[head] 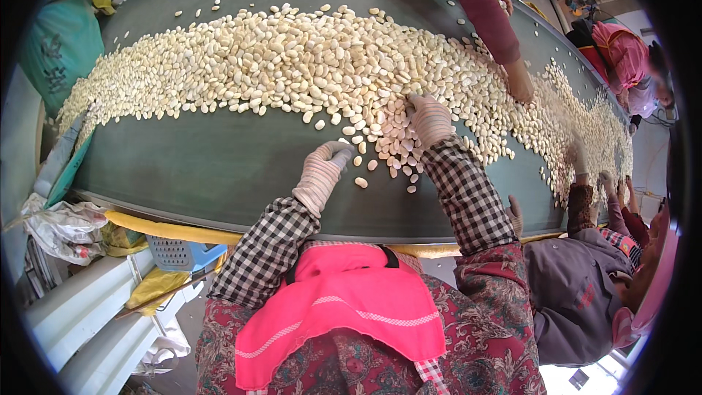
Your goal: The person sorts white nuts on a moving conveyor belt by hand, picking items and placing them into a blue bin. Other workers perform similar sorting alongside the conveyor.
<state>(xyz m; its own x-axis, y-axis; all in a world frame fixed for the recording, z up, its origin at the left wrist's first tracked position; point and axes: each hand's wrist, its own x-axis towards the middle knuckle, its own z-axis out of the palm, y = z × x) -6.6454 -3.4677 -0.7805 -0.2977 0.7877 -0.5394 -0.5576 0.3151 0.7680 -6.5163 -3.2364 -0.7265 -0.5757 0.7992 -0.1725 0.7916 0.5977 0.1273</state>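
Observation:
A long heap of white beans lies along a green conveyor belt. My left hand, in a striped knit glove with grey fingertips, is over the belt just below the heap, beside a few loose beans; its fingertips are close together, and whether a bean is between them cannot be told. My right hand, in a like glove, rests with its fingers at the front edge of the heap; its fingertips are partly hidden among the beans. Several loose beans lie between my two hands.
Across the belt a co-worker's bare hand reaches into the heap. At the right, several co-workers' hands are over the beans, and a gloved hand is near the belt's front edge. A green sack stands at the left end; a blue basket sits below the edge.

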